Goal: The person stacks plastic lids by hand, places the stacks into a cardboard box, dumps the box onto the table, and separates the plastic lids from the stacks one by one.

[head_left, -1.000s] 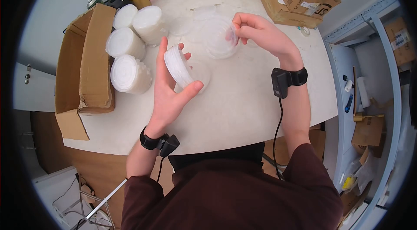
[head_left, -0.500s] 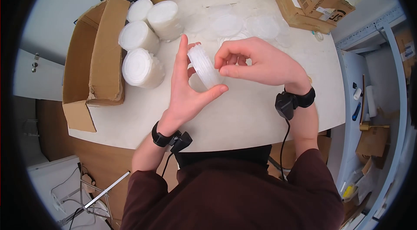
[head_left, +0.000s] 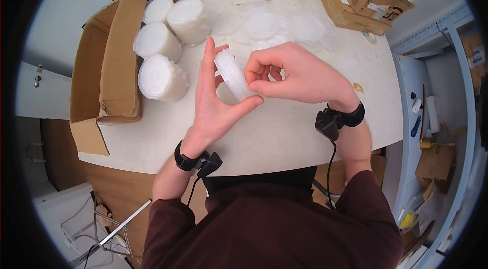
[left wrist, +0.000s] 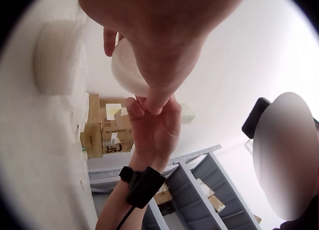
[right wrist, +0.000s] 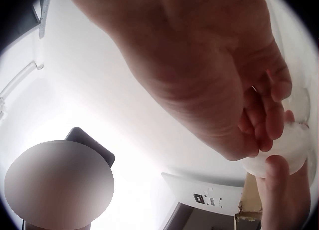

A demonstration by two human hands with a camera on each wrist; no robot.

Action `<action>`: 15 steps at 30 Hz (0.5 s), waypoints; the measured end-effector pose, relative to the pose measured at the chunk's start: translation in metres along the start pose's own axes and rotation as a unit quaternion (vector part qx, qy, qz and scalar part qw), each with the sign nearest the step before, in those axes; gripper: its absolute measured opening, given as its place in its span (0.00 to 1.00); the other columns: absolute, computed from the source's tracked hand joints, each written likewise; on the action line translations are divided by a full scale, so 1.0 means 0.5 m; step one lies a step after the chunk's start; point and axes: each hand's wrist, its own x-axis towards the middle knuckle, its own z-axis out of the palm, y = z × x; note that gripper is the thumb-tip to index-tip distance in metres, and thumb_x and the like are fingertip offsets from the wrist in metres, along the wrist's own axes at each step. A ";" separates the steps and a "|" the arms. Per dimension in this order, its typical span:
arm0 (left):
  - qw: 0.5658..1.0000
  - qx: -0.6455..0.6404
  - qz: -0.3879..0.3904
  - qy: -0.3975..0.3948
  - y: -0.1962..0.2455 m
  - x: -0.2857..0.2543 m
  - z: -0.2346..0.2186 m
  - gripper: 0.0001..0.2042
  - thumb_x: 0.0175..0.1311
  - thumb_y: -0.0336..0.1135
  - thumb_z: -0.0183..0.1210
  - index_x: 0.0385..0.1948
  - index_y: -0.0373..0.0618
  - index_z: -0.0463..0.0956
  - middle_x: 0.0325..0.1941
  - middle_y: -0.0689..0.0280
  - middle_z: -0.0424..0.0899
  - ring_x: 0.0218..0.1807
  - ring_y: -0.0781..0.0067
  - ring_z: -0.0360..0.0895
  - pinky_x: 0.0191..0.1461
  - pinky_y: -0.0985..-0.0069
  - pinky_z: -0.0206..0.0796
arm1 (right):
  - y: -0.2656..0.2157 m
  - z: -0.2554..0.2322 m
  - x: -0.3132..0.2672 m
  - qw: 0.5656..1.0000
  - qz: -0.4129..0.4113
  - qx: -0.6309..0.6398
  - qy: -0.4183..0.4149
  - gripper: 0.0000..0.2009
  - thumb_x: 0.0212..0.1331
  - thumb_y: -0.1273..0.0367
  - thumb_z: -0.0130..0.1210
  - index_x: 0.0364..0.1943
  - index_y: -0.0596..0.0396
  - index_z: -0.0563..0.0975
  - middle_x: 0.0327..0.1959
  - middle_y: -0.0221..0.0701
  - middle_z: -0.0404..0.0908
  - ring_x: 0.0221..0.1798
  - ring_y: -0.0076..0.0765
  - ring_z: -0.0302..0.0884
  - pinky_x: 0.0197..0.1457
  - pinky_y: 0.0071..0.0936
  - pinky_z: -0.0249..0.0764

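My left hand [head_left: 211, 111] holds a short stack of translucent plastic lids [head_left: 231, 77] tilted on edge over the table, thumb below and fingers around the far side. The stack's ridged rims face me, and the left hand's far fingers are partly hidden behind it. From the right, my right hand [head_left: 300, 76] reaches across with curled fingers, its thumb and forefinger pinching at the right edge of the stack. In the right wrist view the fingertips meet the round white face of the lids [right wrist: 294, 148].
Several tall stacks of lids [head_left: 158, 80] stand at the left beside an open cardboard box [head_left: 121, 65]. Loose clear lids [head_left: 262, 26] lie spread at the back of the table [head_left: 284, 139]. Shipping cartons [head_left: 363, 2] and a tape roll [head_left: 371, 38] occupy the back right corner.
My right hand has come from the loose lids at the back to the stack in my left hand. Over the last half second both hands have stayed nearly still, right fingertips closer to the stack.
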 end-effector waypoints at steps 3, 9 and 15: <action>1.000 -0.001 -0.012 -0.003 0.007 0.001 0.002 0.69 0.52 0.38 0.84 0.91 0.51 0.35 0.87 0.50 0.59 0.82 0.53 0.68 0.83 0.52 0.64 | -0.002 0.001 -0.001 1.000 0.001 -0.004 -0.002 0.08 0.64 0.68 0.64 0.36 0.59 0.83 0.30 0.29 0.86 0.36 0.27 0.82 0.44 0.28 0.78; 0.998 0.048 0.023 0.020 -0.012 0.001 0.004 0.68 0.52 0.38 0.85 0.90 0.46 0.38 0.83 0.49 0.64 0.81 0.52 0.69 0.74 0.53 0.74 | 0.004 0.024 -0.001 0.999 0.008 -0.024 0.029 0.07 0.61 0.69 0.63 0.33 0.59 0.81 0.27 0.31 0.83 0.31 0.29 0.81 0.40 0.30 0.77; 1.000 0.020 -0.003 0.016 0.000 0.001 0.007 0.67 0.55 0.38 0.83 0.91 0.47 0.37 0.83 0.50 0.64 0.82 0.54 0.68 0.77 0.53 0.71 | 0.007 0.017 0.001 0.997 0.031 -0.071 0.018 0.06 0.59 0.70 0.62 0.35 0.57 0.79 0.29 0.26 0.81 0.33 0.26 0.77 0.38 0.28 0.72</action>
